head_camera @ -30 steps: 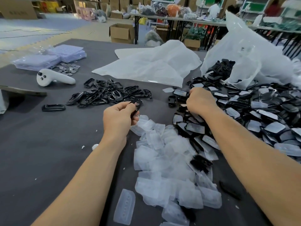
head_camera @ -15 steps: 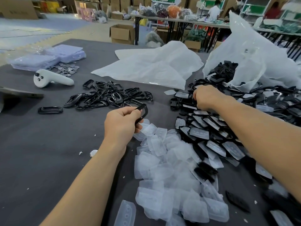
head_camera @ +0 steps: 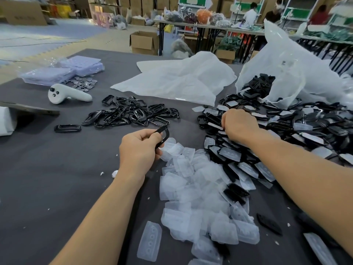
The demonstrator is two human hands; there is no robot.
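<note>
Since a second ago the black frame [head_camera: 163, 135] has been brought out further past the thumb of the left hand [head_camera: 138, 150]. It is now seen raised above the near edge of the clear caps [head_camera: 191, 188]. The right hand [head_camera: 239, 125] has stayed knuckles-up in the mixed heap [head_camera: 305, 131].

Left hand: curled, with the frame pinched between thumb and forefinger at its near end. The frame's long axis is pointed away from the person and a little to the right, with the open loop clear of the hand.

Right hand: fingers are curled down into the left edge of the heap of black parts with clear covers. The fingertips are hidden by the back of the hand, so whether a part is held cannot be told.

The bare frame pile [head_camera: 133, 115] is laid out ahead and slightly left of the left hand, near but not touching. The left hand is plainly the nearer one to it, and the right is separated from it by open counter [head_camera: 47, 169]. A short forward drop onto that pile is judged to be the coming move.

Further out, a single frame [head_camera: 67, 128] is set apart to the left and a white controller [head_camera: 68, 95] lies beyond it. A flat white bag [head_camera: 177, 83] and an open bag [head_camera: 286, 69] spilling black parts are seen at the back.
</note>
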